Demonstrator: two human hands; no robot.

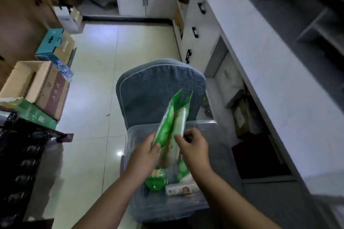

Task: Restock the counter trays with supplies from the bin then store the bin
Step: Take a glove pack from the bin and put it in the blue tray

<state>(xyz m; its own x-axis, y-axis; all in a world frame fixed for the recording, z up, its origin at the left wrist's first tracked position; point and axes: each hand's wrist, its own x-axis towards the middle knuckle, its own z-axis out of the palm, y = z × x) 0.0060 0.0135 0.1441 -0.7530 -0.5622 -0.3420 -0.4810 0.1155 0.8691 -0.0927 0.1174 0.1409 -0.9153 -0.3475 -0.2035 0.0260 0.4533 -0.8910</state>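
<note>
- An open brown cardboard box point(28, 78) stands at the far left.
- The left hand point(147, 151) grips the lower left edge of the long green plastic packets point(174, 117), which are held upright over a clear plastic bin point(219, 147).
- The right hand point(193, 148) pinches their right edge.
- The bin rests on a grey padded chair point(154, 87), beside the white table point(260, 52).

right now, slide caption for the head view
Left hand and right hand hold a green packet above the clear bin on a grey chair.

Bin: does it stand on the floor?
No, the bin sits on the seat of the grey chair, well above the floor tiles.
</note>
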